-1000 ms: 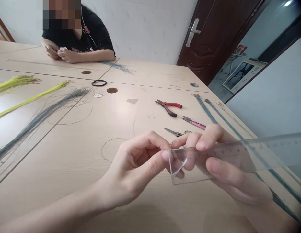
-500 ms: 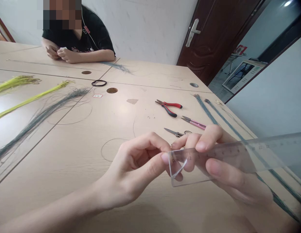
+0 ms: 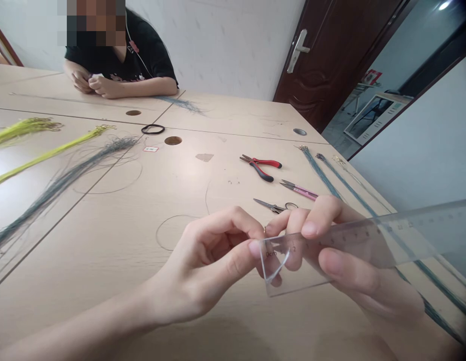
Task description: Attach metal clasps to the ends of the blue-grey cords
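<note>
**Clear ruler held over the tabletop, thin strand pinched at its low end**

The clear ruler [image 3: 353, 245] is up in the air in front of the person, above the tabletop [image 3: 142, 225], slanting up toward the right. The right hand [image 3: 353, 271] is closed on it, thumb beneath and fingers over the top edge, so the printed scale faces the person. The left hand [image 3: 206, 265] is closed in a fine pinch, thumb and forefinger on a thin strand [image 3: 282, 261] that loops behind the ruler's near corner. This puts the strand right against the start of the scale, it seems.

"cm" and the first numerals are readable at that corner, and the higher ones fade into blur. No brand can be seen.

The red pliers [image 3: 262, 165], pink scissors [image 3: 300, 190] and small scissors [image 3: 272, 205] lie just beyond the hands, within easy reach. Grey cords [image 3: 323, 173] run along the right, and yellow cords [image 3: 48, 150] lie at far left. The small tag [image 3: 150, 149] is too small to read. Across the tabletop, another person's hands [image 3: 93, 82] are close together.
</note>
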### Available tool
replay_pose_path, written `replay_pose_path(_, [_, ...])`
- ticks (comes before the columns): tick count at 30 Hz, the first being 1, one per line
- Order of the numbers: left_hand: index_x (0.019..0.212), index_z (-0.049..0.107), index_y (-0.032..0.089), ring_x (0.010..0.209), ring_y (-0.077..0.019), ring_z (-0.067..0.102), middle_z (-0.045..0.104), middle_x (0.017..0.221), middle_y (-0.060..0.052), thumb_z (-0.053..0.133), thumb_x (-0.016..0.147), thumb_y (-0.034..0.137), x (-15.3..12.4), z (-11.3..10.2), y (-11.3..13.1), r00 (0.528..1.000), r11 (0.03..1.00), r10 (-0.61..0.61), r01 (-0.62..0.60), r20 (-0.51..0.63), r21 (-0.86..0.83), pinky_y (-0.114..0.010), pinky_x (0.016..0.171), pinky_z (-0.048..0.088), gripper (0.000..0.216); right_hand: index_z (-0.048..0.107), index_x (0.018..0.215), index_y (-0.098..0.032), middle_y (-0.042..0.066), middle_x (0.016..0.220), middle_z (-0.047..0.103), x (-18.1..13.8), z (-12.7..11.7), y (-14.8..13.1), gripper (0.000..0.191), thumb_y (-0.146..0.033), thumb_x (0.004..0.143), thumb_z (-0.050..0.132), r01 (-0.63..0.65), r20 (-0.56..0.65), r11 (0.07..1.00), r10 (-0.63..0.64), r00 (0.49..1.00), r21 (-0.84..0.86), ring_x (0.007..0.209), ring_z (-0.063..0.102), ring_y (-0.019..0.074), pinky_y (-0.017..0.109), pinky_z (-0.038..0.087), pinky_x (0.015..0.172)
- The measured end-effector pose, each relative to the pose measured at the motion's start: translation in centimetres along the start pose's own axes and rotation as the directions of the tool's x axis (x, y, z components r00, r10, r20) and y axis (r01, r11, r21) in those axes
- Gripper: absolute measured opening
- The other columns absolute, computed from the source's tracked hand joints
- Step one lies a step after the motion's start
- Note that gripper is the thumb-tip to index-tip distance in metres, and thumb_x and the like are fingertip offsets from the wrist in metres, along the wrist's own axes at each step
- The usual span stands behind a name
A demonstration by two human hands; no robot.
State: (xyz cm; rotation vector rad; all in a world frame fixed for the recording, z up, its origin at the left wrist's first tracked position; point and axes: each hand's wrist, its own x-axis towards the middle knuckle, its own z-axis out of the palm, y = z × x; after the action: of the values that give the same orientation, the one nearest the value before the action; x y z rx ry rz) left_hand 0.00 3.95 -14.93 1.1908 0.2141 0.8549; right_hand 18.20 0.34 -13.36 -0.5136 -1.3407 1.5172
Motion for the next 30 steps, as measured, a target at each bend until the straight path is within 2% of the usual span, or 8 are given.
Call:
replay_pose_path(8, [0.082, 0.056, 0.013, 0.071, -0.0082, 0.063, 0.063, 0.075, -0.001, 0.048, 0.091, 0.013, 0.08, -0.22, -0.06, 1.000, 1.000, -0.002, 0.002, 0.017, 0.025, -0.021, 0.071, 0.050, 0.011, 0.053, 0.095, -0.025, 0.001, 0.087, 0.062, -0.13, -0.24, -0.07, 0.012, -0.016, 0.088, 0.049, 0.016, 0.025, 0.998, -0.015, 1.000, -0.063, 0.083, 0.064, 0.0212, 0.046, 0.050, 0.081])
replay_pose_path(30, [0.085, 0.055, 0.013, 0.073, -0.0076, 0.062, 0.063, 0.078, -0.002, 0.045, 0.092, 0.012, -0.11, -0.40, -0.17, 0.997, 1.000, -0.012, 0.012, 0.079, 0.006, -0.019, 0.071, 0.049, 0.012, 0.053, 0.095, -0.022, 0.003, 0.086, 0.061, -0.07, -0.21, -0.19, 0.011, -0.015, 0.087, 0.050, -0.010, 0.017, 1.000, 0.010, 1.000, 0.011, 0.094, 0.062, 0.0239, 0.045, 0.052, 0.076])
